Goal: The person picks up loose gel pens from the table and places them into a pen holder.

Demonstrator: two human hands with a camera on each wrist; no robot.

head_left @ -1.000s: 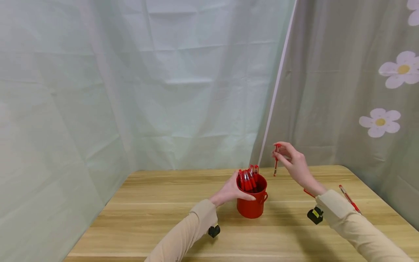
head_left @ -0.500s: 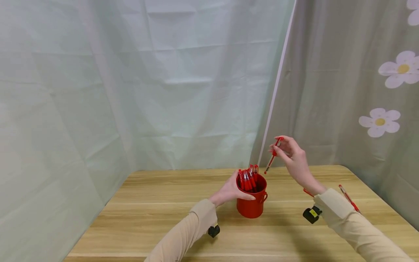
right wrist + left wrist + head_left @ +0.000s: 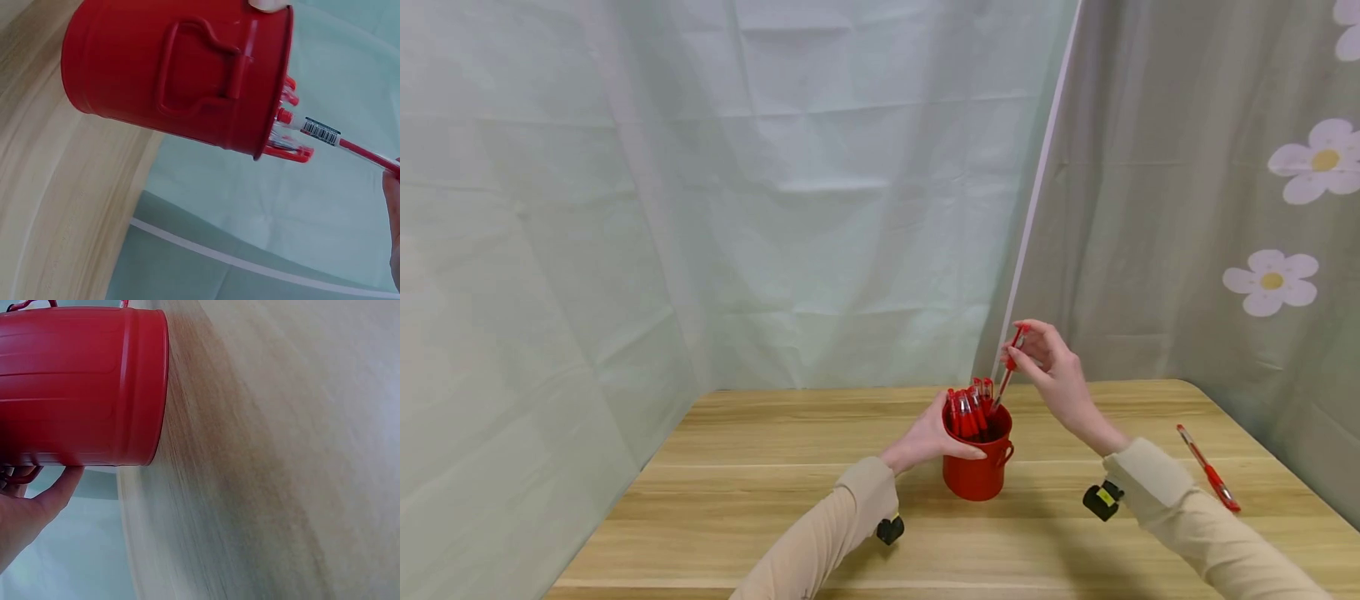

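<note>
A red metal bucket (image 3: pixel 973 477) with small side handles stands upright on the wooden table. Several red-capped pens (image 3: pixel 967 415) lean together inside it. My left hand (image 3: pixel 925 437) grips the bucket at its rim, thumb across the near side; in the left wrist view, part of that hand (image 3: pixel 28 515) shows beside the bucket wall (image 3: pixel 69 387). Above the bucket's right side, my right hand (image 3: pixel 1060 382) pinches a red pen (image 3: pixel 1004 380) near its upper end. The pen slants down with its lower end at the bucket's mouth. A barcode label (image 3: pixel 320 131) shows on its clear barrel.
Another red pen (image 3: pixel 1206 468) lies on the table to the right, beyond the right forearm. Pale curtains (image 3: pixel 850 208) hang behind the table (image 3: pixel 737 500). A black wrist camera (image 3: pixel 1102 500) sits under the right cuff.
My right hand has moved left with the pen, which tilted and came down to the bucket's mouth. A red piece beside the right wrist is out of sight now. My left hand stays put.
</note>
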